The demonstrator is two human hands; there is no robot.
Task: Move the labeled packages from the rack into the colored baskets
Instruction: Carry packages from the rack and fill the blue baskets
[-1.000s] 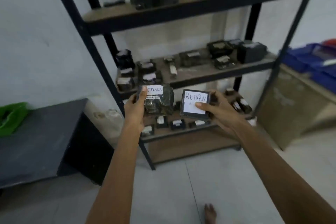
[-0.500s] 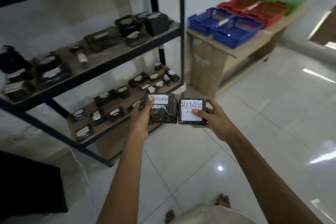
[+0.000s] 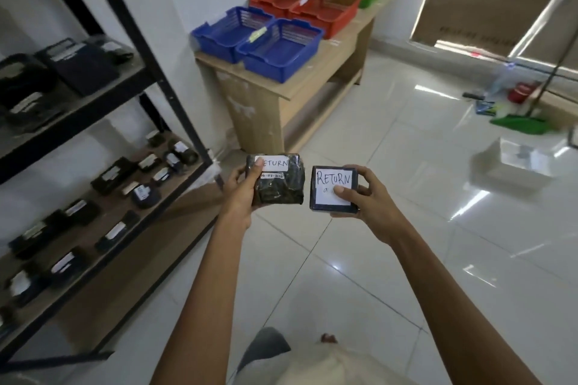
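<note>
Fingers [image 3: 257, 169] of the left hand [image 3: 239, 194] clamped a wrapped package [image 3: 283, 189] marked RETURN at frame centre; the right hand [image 3: 370, 197] pinched a boxed package [image 3: 325, 197] beside it; apparently mid-carry; next came picking the right one of the colored baskets [image 3: 275, 69], upper centre.

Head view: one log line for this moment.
left hand: holds wrapped package, RETURN label | right hand: holds square package, RETURN label | baskets: on desk, not reached | rack: holds other packages
</note>
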